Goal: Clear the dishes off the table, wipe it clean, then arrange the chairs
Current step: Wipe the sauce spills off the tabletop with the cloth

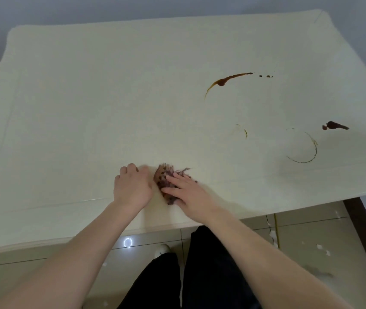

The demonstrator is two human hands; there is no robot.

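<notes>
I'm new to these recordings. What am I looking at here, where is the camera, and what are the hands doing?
There is no machine here: a person wears a camera on the head, so the single picture looks down over their own arms. The cream table has no dishes on it, only brown stains and faint ring marks towards the right. Near the front edge lies a dark crumpled cloth. The right hand rests flat on it with straight fingers. The left hand, fingers curled, sits beside the cloth; whether it grips the cloth's edge cannot be told. Below the table are dark trousers and a tiled floor.
</notes>
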